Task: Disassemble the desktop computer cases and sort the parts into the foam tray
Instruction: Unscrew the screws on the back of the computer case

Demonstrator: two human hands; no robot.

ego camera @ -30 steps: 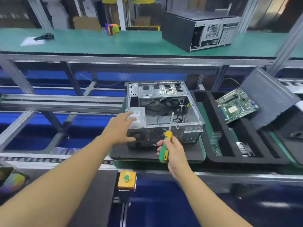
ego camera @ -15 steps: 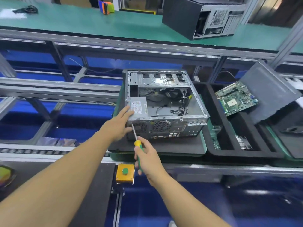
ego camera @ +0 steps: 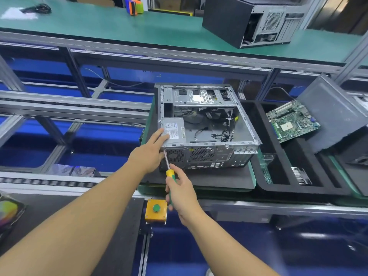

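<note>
An open desktop case point(ego camera: 209, 152) lies on its side on a dark mat, its rear panel facing me. Inside at the near left sits the grey power supply point(ego camera: 175, 130); loose cables lie in the middle. My left hand point(ego camera: 149, 152) holds the case's near left corner, fingers over the top edge by the power supply. My right hand point(ego camera: 182, 191) grips a yellow and green screwdriver point(ego camera: 169, 172), its tip at the rear panel's upper left corner. To the right, the black foam tray point(ego camera: 258, 156) holds a green motherboard point(ego camera: 292, 121) and a grey side panel point(ego camera: 334, 114).
A second, closed computer case point(ego camera: 247, 18) stands on the green upper shelf at the back. A yellow box with a green button point(ego camera: 156, 210) sits at the near rail below the case. Conveyor rails run left. Small parts lie in the tray's near compartments point(ego camera: 298, 176).
My right hand brought the screwdriver from the middle of the rear panel to its upper left corner. My left hand slid from the power supply's top to the case's corner. The view has moved closer.
</note>
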